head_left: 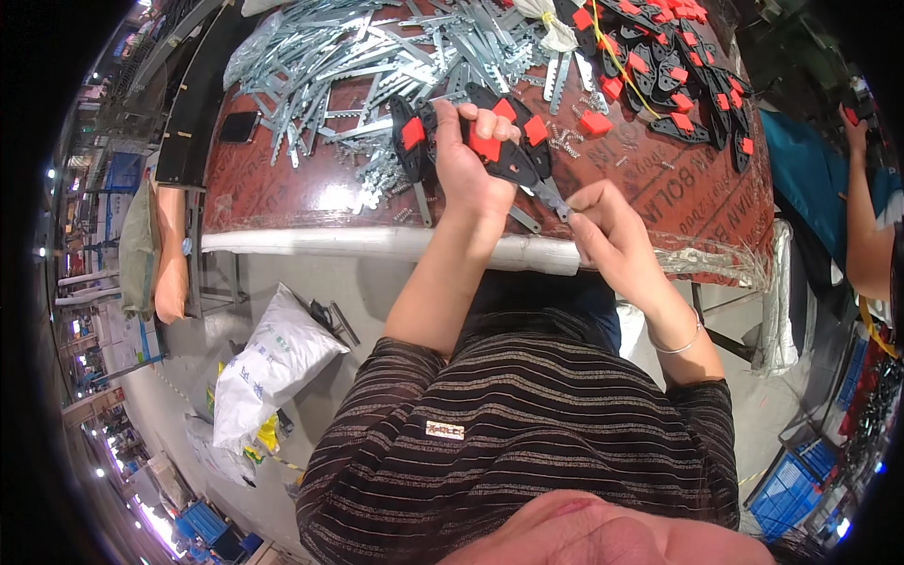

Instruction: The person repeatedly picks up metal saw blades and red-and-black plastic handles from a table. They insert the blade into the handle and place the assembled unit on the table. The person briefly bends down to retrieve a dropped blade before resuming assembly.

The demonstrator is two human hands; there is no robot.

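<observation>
Over the near part of the table, my left hand (468, 174) is closed round a black plastic handle-like piece (513, 166) with a red tab. A flat metal strip (546, 195) sticks out of its lower right end. My right hand (614, 234) pinches that strip's tip between thumb and fingers. Beside my left hand lies another black piece (411, 155) with a red tab and a metal strip. Behind it is a heap of notched metal strips (330, 71). Small springs (565, 141) and a loose red tab (595, 122) lie to the right.
Black pieces with red tabs (650, 71) are piled at the far right. A dark flat rectangular object (239, 127) lies at the left. White wrapping (377, 242) covers the table's front edge. A white sack (273, 367) is on the floor. Another person's arm (866, 226) shows at the right.
</observation>
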